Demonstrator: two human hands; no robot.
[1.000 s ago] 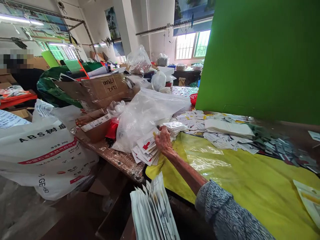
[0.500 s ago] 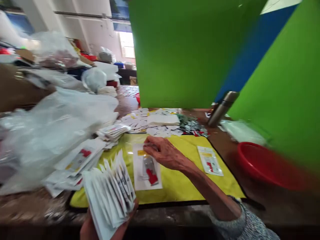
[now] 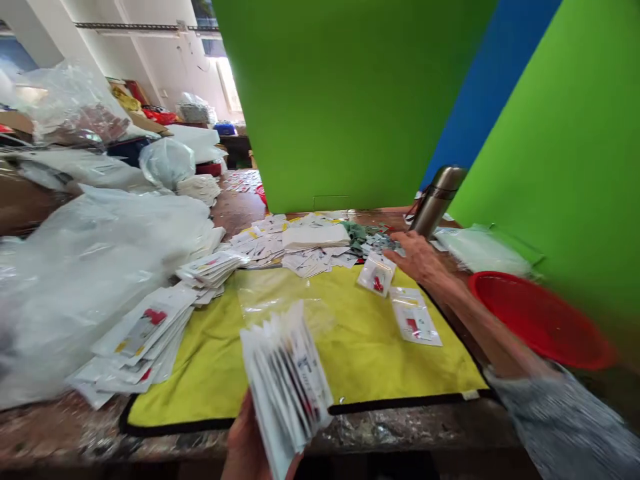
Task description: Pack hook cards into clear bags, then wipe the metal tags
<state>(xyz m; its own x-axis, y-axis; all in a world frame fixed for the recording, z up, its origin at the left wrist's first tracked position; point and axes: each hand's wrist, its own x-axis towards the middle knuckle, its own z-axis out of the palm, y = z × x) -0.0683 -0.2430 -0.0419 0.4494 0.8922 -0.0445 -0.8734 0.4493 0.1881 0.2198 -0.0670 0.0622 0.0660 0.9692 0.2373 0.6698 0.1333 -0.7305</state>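
My left hand [image 3: 243, 437], low in front of the yellow cloth, is closed round a fanned stack of white packets [image 3: 285, 380]. My right hand [image 3: 417, 257] reaches to the cloth's far right edge with its fingers apart and nothing in them. Just left of its fingertips lies a small clear-fronted packet [image 3: 377, 275] with a red piece inside. Nearer to me, another packet [image 3: 415, 317] with a red and grey insert rests on the yellow cloth [image 3: 370, 353]. A clear plastic bag [image 3: 270, 293] lies partly behind the held stack.
Filled packets [image 3: 135, 333] are heaped at the left beside a large plastic sheet [image 3: 100, 253]. Behind the cloth are loose cards [image 3: 265, 240], a white stack [image 3: 315, 236] and small grey pieces [image 3: 383, 241]. A steel flask [image 3: 437, 200] and red basin [image 3: 540, 320] stand at the right.
My right hand has moved from the cloth's middle to its far right, and a packet with a red piece now lies there, released. My left hand and its stack have shifted right in view.
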